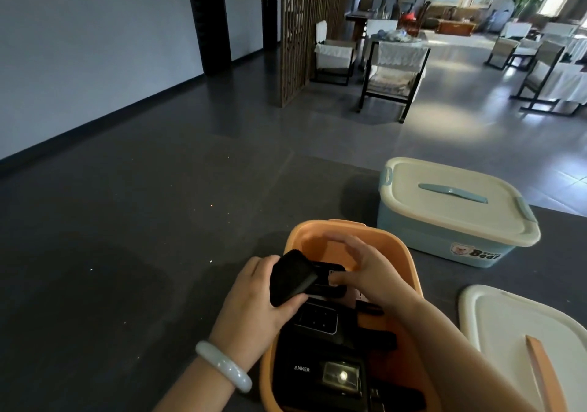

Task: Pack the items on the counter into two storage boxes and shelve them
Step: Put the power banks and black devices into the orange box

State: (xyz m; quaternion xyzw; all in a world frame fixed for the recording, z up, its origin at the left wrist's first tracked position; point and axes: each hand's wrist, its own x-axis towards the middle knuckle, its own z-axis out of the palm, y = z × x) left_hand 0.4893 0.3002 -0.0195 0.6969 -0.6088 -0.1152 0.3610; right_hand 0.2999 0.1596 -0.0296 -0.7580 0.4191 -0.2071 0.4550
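Observation:
An open orange storage box (401, 257) stands on the dark counter in front of me, holding several black electronic items, among them a black Anker unit (305, 372). My left hand (254, 297) grips a small black case (293, 276), tilted over the box's left rim. My right hand (370, 268) reaches into the box, fingers spread, fingertips touching a black device (327, 284) inside. Behind the orange box to the right sits a light blue storage box (444, 230), shut with a cream lid.
The orange box's cream lid (508, 332) lies loose on the counter (127, 268) at the right. Beyond the counter's far edge are grey floor, a wooden lattice screen (301, 30), and chairs with white covers (394, 71).

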